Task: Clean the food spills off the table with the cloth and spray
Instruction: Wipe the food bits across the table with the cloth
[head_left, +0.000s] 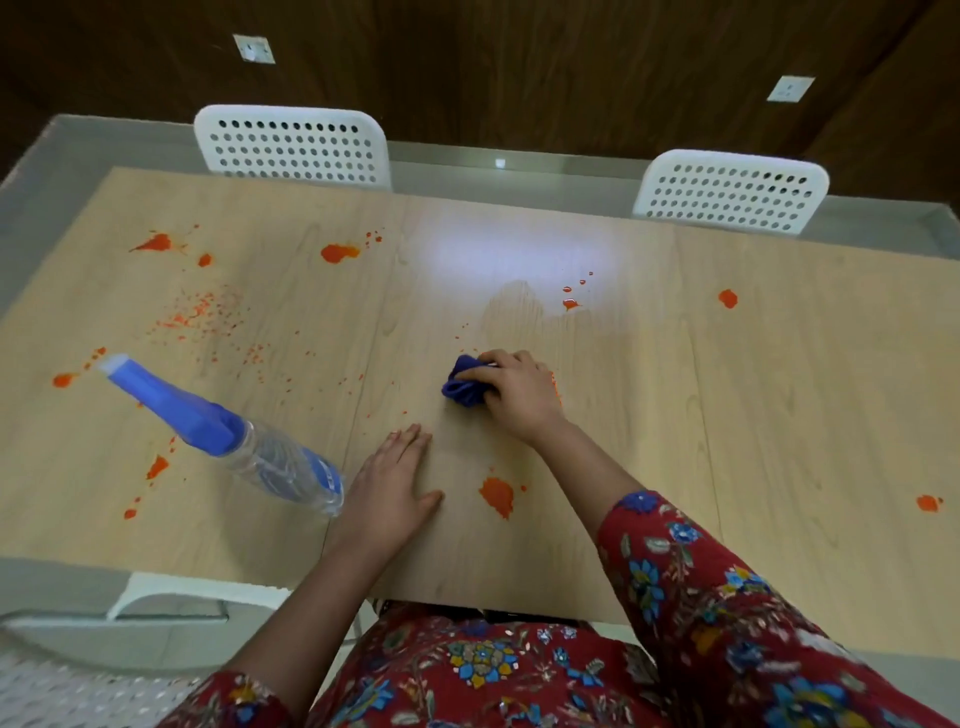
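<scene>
On the bench (727, 415), pale wood grain: far edge lined by two white perforated chairs (293, 145), near edge against the person's lap. Open bare stretch right of centre. Orange spills (497, 496) scattered throughout: one large blot near the front edge, small blots far right, splashes and fine speckle across the left half. Damp wiped patch (511, 312) just beyond the cloth (462, 387), red drops at its right rim.

Cut off or unclear: third chair (171, 597) at lower left, partly seen; right end of the bench out of frame; label on the spray bottle (223, 431) blurred, unreadable; bottle upright or tilted, not determinable in the wide-angle view; much of the cloth buried under fingers.

Spray bottle: clear body, blue trigger head, left of centre, base just beside the left hand (389, 488), contact not determinable.

Left hand: flat, palm down on the bench, fingers straight and together, holding nothing.

Right hand (514, 389): fingers curled over the bunched blue cloth, pressing it to the bench at centre; floral sleeve (701, 597) behind.
</scene>
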